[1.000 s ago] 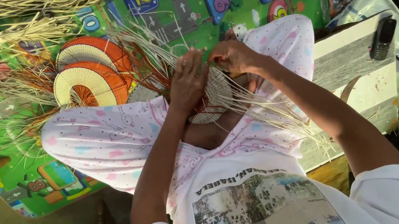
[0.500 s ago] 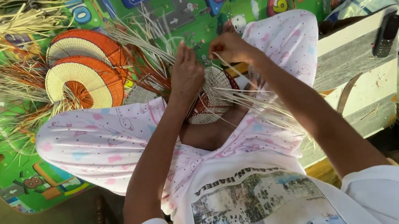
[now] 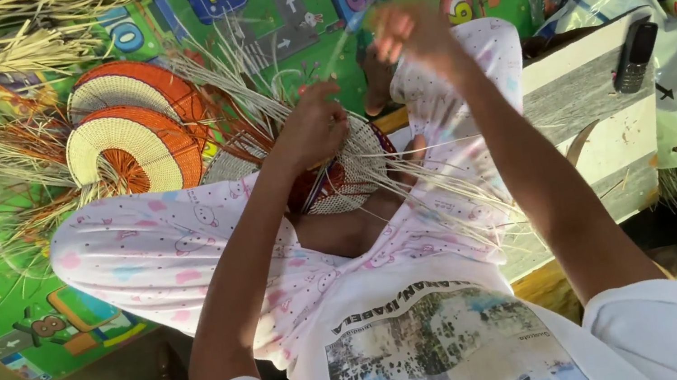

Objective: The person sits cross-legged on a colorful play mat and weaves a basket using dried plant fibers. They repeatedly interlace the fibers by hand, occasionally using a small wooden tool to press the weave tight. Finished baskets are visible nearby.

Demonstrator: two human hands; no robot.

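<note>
My right hand (image 3: pixel 413 35) had just swung up and away from my lap, blurred, pinching a long straw strand (image 3: pixel 350 41) and drawing it taut. Left hand (image 3: pixel 311 126) clamped the half-woven basket (image 3: pixel 345 175) on my lap. Stitch was tightening. Finished fans (image 3: pixel 132 133) lay far left.

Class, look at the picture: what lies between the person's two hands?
In the head view, pale straw strands run from the left hand, on the woven piece, up toward the raised right hand.

Sunlight falls on a bright green play mat (image 3: pixel 255 21), beside what seems a grey-white box (image 3: pixel 589 98).
</note>
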